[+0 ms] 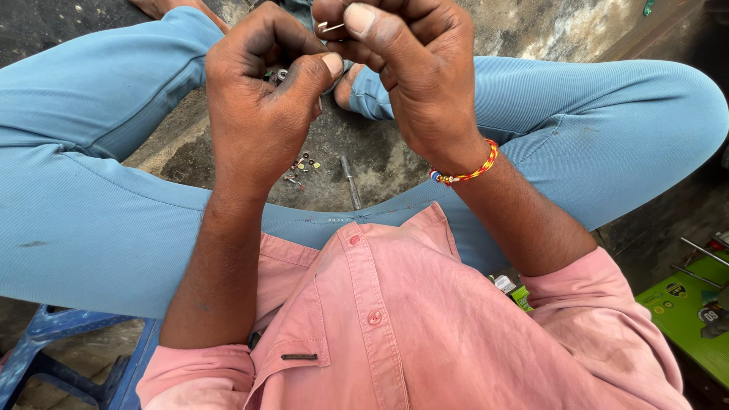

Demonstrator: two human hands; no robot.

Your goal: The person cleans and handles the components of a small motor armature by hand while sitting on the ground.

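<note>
Hands meet over the lap: right hand (414, 72) pinches a thin metal pin (331, 26) at eye level; left hand (262, 91) curls closed beside it, contents hidden, above small parts (304, 168) on the floor (380, 163).

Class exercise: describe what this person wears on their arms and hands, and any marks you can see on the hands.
Both forearms are bare below short pink shirt sleeves. The right wrist carries a red-and-yellow braided thread bracelet with small beads. The left hand and right hand are gloveless, with grime on the fingers.
</note>
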